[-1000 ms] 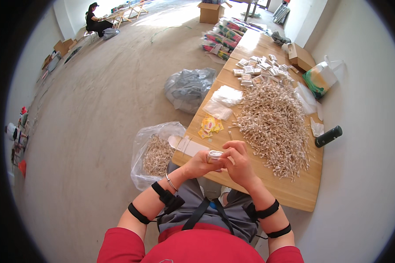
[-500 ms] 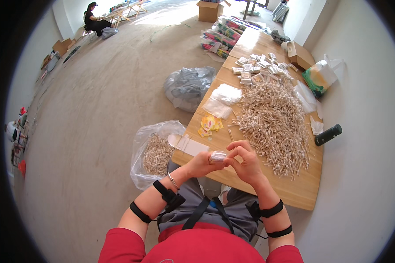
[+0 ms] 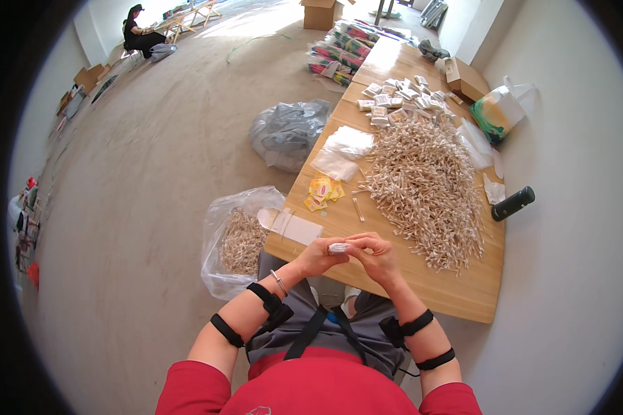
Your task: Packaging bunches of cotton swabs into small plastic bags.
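Over the table's near edge, my left hand (image 3: pixel 317 258) is closed around a small bundle of cotton swabs (image 3: pixel 338 247), with the white tips showing. My right hand (image 3: pixel 375 256) meets it from the other side, its thumb and fingers pinching the bundle's end. Whether a clear bag wraps the bundle is hard to make out. Beyond my hands a large heap of loose cotton swabs (image 3: pixel 429 187) spreads over the wooden table (image 3: pixel 464 297). Left of the heap lie yellow paper labels (image 3: pixel 321 191), a stack of clear plastic bags (image 3: pixel 347 146) and a few stray swabs (image 3: pixel 358 209).
Filled packs (image 3: pixel 381 116) sit behind the heap. A dark green bottle (image 3: pixel 513 204) lies at the right, near a cardboard box (image 3: pixel 466 78). A white card (image 3: pixel 294 227) is at the front left corner. On the floor stand a swab-filled bag (image 3: pixel 241 238) and a grey bag (image 3: pixel 289 135).
My right fingers, raised and spread before, have come down onto the bundle. The bundle has tilted so that its white tips show more. The whole view has shifted slightly.
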`<state>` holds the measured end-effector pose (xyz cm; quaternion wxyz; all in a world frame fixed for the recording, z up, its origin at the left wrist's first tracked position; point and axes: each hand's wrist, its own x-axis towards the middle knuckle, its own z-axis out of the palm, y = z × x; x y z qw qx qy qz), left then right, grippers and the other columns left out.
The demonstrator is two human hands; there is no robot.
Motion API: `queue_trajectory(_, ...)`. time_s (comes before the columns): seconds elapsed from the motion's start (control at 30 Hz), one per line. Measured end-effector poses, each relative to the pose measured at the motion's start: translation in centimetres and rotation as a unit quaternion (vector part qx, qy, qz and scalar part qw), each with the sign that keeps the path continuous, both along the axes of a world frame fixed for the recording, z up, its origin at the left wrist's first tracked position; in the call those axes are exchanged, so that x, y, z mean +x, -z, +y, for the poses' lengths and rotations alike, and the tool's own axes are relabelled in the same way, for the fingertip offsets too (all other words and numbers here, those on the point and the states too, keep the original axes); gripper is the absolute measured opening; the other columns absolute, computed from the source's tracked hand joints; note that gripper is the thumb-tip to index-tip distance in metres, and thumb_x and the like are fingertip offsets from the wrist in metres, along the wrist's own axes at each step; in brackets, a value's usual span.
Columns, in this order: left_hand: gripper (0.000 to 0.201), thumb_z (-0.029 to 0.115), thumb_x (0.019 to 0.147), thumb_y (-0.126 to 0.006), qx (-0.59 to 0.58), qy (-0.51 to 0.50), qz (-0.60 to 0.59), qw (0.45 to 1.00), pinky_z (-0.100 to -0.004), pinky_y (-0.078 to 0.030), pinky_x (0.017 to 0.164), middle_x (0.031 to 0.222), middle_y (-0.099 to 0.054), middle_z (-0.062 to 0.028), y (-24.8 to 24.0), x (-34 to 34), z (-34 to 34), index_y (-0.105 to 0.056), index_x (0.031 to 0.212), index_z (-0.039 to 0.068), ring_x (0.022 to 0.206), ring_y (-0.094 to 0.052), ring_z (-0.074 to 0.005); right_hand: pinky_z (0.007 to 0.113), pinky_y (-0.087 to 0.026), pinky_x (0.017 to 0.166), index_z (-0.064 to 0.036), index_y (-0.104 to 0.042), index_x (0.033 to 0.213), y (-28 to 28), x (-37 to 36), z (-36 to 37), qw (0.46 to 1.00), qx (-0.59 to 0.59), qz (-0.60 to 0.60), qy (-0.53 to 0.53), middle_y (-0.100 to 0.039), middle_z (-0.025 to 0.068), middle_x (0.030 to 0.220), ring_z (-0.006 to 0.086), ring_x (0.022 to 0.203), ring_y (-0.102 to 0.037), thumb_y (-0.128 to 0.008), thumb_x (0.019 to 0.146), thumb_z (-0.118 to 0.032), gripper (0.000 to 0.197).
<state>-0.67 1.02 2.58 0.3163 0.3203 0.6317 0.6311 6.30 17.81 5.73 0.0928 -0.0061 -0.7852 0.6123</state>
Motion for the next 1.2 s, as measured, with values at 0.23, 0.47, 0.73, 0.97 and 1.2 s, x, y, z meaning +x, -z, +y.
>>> queue_trajectory(0.23,0.022,0.012,0.087,-0.066,0.051,-0.161,-0.069,0.983,-0.0242,-0.05,0.077,0.094,-0.067,-0.0055,3.4,-0.2,-0.1,-0.062,0.104,-0.001,0.088,-0.061,-0.0109,0.028,-0.049,0.073,-0.0057,-0.072,0.086,5.2,-0.4,0.3,0.998,-0.036,-0.011,0.048,-0.069,0.0065,0.091,0.0164,0.087,-0.061,-0.072,0.08,-0.012,0.009)
queue_trajectory(0.47,0.017,0.014,0.089,-0.063,0.036,-0.17,-0.092,0.98,-0.0217,-0.049,0.071,0.087,-0.064,-0.0035,5.2,0.5,0.7,-0.06,0.096,-0.001,0.081,-0.059,-0.0074,0.023,-0.045,0.069,-0.0022,-0.069,0.086,7.4,-0.2,0.5,0.996,-0.059,-0.045,0.039,-0.064,0.0051,0.093,0.0091,0.081,-0.056,-0.069,0.083,-0.008,0.006)
queue_trajectory(0.73,0.017,0.017,0.09,-0.061,-0.011,-0.143,-0.113,0.983,-0.0223,-0.046,0.077,0.091,-0.064,-0.0032,5.9,-0.5,0.8,-0.059,0.096,0.001,0.084,-0.056,-0.0073,0.021,-0.044,0.071,-0.0018,-0.063,0.083,7.5,-1.2,1.1,0.967,-0.201,-0.155,0.011,-0.061,0.0015,0.091,0.0064,0.078,-0.054,-0.065,0.084,-0.007,0.006)
queue_trajectory(0.97,0.017,0.015,0.091,-0.06,0.016,-0.103,-0.123,0.987,-0.0221,-0.047,0.079,0.095,-0.063,-0.003,5.9,-0.5,0.8,-0.06,0.1,0.001,0.088,-0.057,-0.008,0.021,-0.044,0.073,-0.0033,-0.062,0.086,7.4,-0.8,1.5,0.97,-0.21,-0.116,-0.04,-0.061,0.0003,0.087,0.0059,0.079,-0.053,-0.065,0.084,-0.004,0.003)
queue_trajectory(1.2,0.028,0.009,0.086,-0.066,0.053,-0.148,-0.068,0.985,-0.0246,-0.048,0.088,0.102,-0.063,-0.0065,5.6,-0.2,0.1,-0.059,0.111,0.0,0.096,-0.06,-0.0122,0.025,-0.046,0.077,-0.0034,-0.064,0.096,7.3,-0.5,1.5,0.999,-0.019,-0.049,-0.014,-0.064,0.0027,0.095,0.0101,0.082,-0.057,-0.068,0.083,-0.008,0.015)
